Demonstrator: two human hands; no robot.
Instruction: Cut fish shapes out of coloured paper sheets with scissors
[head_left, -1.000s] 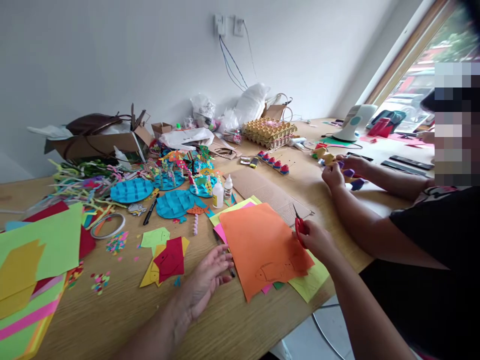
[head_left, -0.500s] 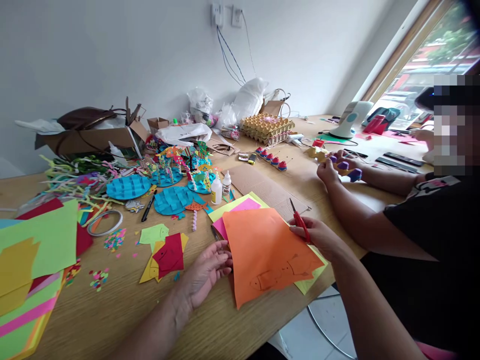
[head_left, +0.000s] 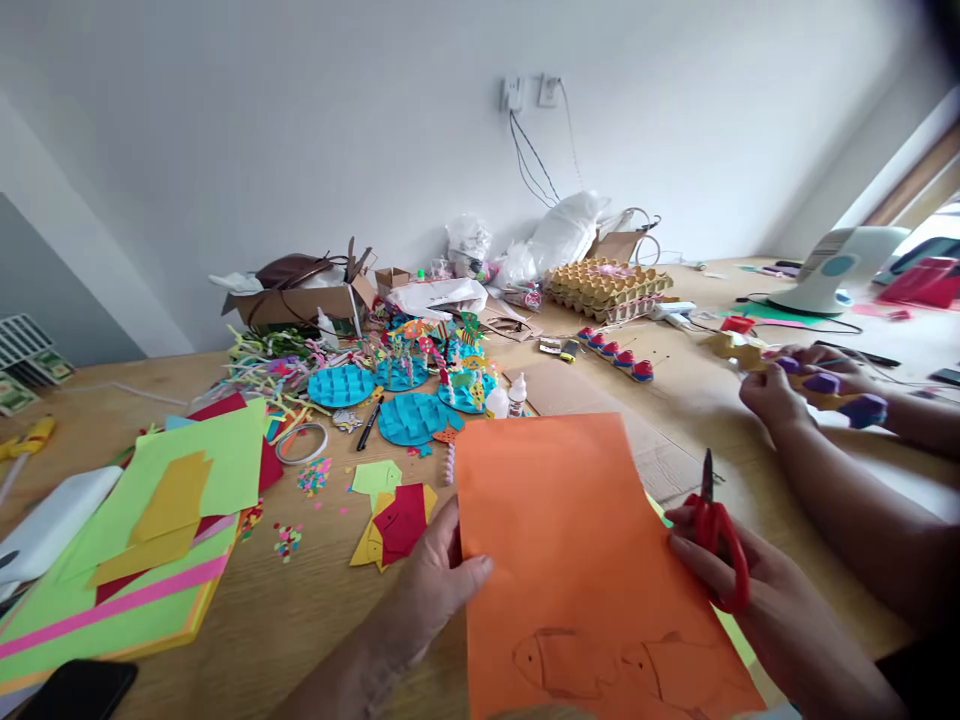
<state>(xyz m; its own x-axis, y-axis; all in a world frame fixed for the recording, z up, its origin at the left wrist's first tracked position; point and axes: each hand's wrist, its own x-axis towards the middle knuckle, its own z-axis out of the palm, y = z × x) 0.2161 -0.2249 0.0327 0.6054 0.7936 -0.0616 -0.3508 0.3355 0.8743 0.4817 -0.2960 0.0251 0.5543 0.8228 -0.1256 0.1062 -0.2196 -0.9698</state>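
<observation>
An orange sheet [head_left: 555, 520] with two fish drawn in dark lines near its lower edge is raised in front of me. My left hand [head_left: 442, 575] pinches its left edge, thumb on the front and fingers behind. Red-handled scissors [head_left: 721, 560], their blades pointing up, are in my right hand [head_left: 757, 590], beside the sheet's right edge. Part of a yellow-green sheet [head_left: 739, 640] shows beneath the orange one. To the left on the table lie red and yellow cut pieces [head_left: 401, 522] and a light green piece [head_left: 376, 478] with drawn lines.
Stacked coloured sheets [head_left: 217, 490], a tape roll [head_left: 301, 443] and a black marker [head_left: 370, 424] lie left. Behind are blue discs [head_left: 416, 418], glue bottles [head_left: 517, 395] and egg trays [head_left: 607, 288]. At right, another person's hands [head_left: 776, 395] hold a painted egg-carton strip [head_left: 821, 384].
The orange sheet is lifted and nearer to me. My left hand has closed on its left edge. The view has turned left, bringing a phone and a glue gun into sight.
</observation>
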